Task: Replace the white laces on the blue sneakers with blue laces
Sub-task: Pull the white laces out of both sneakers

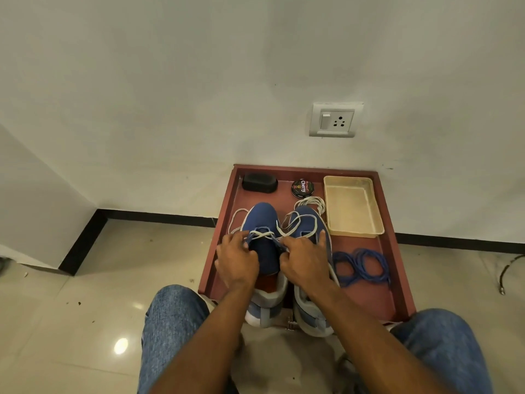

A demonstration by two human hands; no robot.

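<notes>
Tray: red-brown, on floor against wall.
Blue sneakers: side by side in tray.
Left hand, right hand: each pinching left sneaker's white lace.
Blue laces: coiled right of sneakers.

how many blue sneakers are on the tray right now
2. The left sneaker and the right sneaker stand side by side on the red tray, toes toward the wall, with both hands over their laces. None seem hidden.

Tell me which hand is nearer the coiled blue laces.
Right. The right hand sits beside the blue laces, just to their left; the left hand is farther, beyond the left sneaker.
</notes>
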